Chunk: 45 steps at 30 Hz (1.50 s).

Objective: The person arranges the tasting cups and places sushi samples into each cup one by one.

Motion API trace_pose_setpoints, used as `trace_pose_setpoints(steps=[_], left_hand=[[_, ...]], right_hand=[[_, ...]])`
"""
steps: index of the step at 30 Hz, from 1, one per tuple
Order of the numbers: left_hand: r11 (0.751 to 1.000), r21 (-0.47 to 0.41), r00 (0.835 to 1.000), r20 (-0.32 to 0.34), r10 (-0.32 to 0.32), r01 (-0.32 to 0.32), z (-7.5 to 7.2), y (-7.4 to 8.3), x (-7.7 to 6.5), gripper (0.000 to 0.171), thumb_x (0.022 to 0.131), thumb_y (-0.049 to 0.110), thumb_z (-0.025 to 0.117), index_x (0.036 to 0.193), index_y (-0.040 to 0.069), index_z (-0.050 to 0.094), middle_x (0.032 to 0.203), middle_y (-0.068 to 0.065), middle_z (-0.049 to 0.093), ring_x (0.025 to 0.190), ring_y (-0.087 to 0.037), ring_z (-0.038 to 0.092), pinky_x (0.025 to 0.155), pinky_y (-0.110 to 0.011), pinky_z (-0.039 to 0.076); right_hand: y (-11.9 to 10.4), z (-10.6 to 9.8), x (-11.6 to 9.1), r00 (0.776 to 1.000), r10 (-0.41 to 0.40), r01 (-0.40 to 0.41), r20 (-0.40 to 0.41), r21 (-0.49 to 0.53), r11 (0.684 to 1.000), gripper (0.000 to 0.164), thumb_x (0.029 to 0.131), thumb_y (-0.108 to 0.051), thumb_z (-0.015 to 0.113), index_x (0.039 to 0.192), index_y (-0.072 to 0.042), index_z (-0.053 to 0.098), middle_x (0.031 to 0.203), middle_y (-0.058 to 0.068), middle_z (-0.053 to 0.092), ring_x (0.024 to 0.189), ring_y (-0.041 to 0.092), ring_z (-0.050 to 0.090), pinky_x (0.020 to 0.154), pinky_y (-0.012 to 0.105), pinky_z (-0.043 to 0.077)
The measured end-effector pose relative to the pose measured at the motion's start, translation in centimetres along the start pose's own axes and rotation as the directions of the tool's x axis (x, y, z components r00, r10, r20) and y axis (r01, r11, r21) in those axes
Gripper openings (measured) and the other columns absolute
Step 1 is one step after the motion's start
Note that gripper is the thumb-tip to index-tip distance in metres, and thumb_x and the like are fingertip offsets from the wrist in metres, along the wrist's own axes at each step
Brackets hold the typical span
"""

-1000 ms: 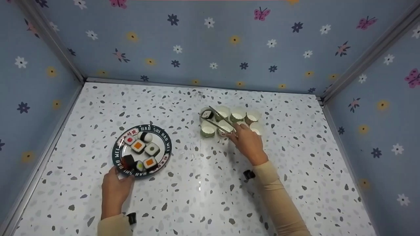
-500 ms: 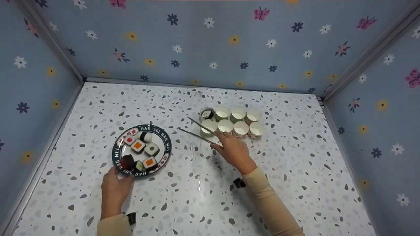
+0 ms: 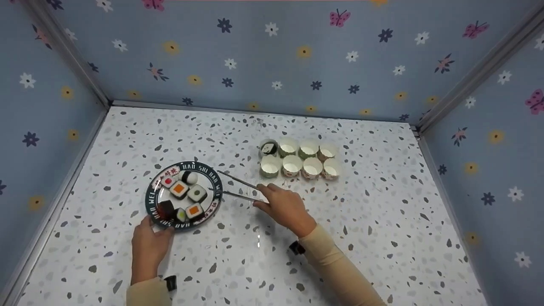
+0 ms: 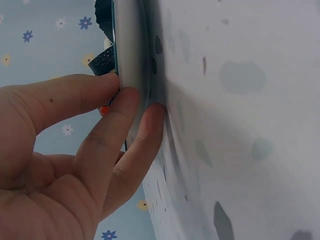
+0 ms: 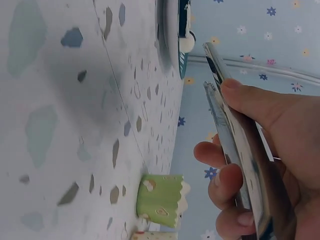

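A round plate point(image 3: 149, 199) with a dark lettered rim holds several toy sushi pieces point(image 3: 179, 189), some topped with orange, green or pink. My left hand point(image 3: 148, 244) grips its near-left rim; in the left wrist view the thumb lies on the rim and fingertips press the pale underside point(image 4: 134, 55). My right hand point(image 3: 287, 208) holds metal tongs point(image 3: 240, 181), their two arms spread and nothing between the tips, which reach the plate's right rim. In the right wrist view the tongs point(image 5: 245, 140) lie between thumb and curled fingers.
Two rows of paper cups point(image 3: 312, 167) stand right of the plate. The back-left cup point(image 3: 261, 154) contains a black-and-white sushi piece point(image 3: 268, 148). Blue flowered panels point(image 3: 272, 55) enclose the speckled table point(image 3: 238, 263) at the back and sides.
My right hand has swung left and nearer with the tongs, from the cups to the plate's right rim. The sushi piece stays in the back-left cup. My left hand and the plate have not moved.
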<state>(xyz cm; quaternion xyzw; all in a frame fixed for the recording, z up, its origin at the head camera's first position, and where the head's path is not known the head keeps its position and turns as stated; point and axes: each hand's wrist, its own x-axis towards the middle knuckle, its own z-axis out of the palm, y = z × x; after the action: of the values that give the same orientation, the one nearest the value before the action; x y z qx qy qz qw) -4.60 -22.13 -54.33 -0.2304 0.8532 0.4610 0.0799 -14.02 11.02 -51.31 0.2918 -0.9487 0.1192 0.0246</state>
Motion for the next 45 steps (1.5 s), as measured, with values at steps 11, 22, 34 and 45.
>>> trace_pose_setpoints(steps=[11, 22, 34, 45], left_hand=[[1.0, -0.018, 1.0, 0.0, -0.002, 0.002, 0.1, -0.1, 0.0, 0.076, 0.093, 0.015, 0.063, 0.149, -0.017, 0.022, 0.146, -0.042, 0.029, 0.137, -0.055, 0.027, 0.113, -0.062, 0.022], [1.0, -0.01, 1.0, -0.019, 0.017, -0.017, 0.3, -0.1, -0.2, 0.073, 0.094, 0.012, 0.063, 0.147, -0.019, 0.024, 0.141, -0.042, 0.034, 0.135, -0.054, 0.03, 0.111, -0.061, 0.024], [1.0, -0.024, 1.0, -0.018, 0.009, -0.009, 0.2, -0.1, 0.0, 0.071, 0.094, 0.013, 0.061, 0.148, -0.017, 0.026, 0.143, -0.041, 0.033, 0.128, -0.053, 0.042, 0.108, -0.061, 0.03], [1.0, -0.023, 0.999, -0.03, 0.012, -0.013, 0.3, -0.2, -0.2, 0.07, 0.094, 0.011, 0.062, 0.148, -0.016, 0.026, 0.142, -0.04, 0.034, 0.131, -0.052, 0.036, 0.11, -0.061, 0.026]], right_hand=[[-1.8, 1.5, 0.2, 0.997, -0.032, 0.032, 0.065, 0.006, 0.999, 0.045, 0.096, -0.049, 0.062, 0.131, -0.019, 0.063, 0.105, -0.002, 0.069, 0.076, 0.016, 0.067, 0.057, 0.034, 0.053], [-2.8, 2.0, 0.6, 0.993, -0.099, 0.099, 0.057, -0.001, 0.995, 0.046, 0.097, -0.046, 0.062, 0.131, -0.015, 0.062, 0.101, 0.002, 0.068, 0.069, 0.016, 0.064, 0.056, 0.033, 0.053], [-3.1, 2.0, 1.5, 0.989, -0.041, 0.035, 0.14, 0.04, 0.999, 0.05, 0.096, -0.048, 0.063, 0.135, -0.016, 0.06, 0.107, 0.001, 0.068, 0.078, 0.017, 0.066, 0.062, 0.035, 0.055], [-2.9, 2.5, 2.0, 0.987, -0.07, 0.059, 0.145, 0.085, 0.995, 0.041, 0.099, -0.044, 0.061, 0.128, -0.015, 0.064, 0.106, 0.001, 0.07, 0.083, 0.018, 0.068, 0.065, 0.033, 0.055]])
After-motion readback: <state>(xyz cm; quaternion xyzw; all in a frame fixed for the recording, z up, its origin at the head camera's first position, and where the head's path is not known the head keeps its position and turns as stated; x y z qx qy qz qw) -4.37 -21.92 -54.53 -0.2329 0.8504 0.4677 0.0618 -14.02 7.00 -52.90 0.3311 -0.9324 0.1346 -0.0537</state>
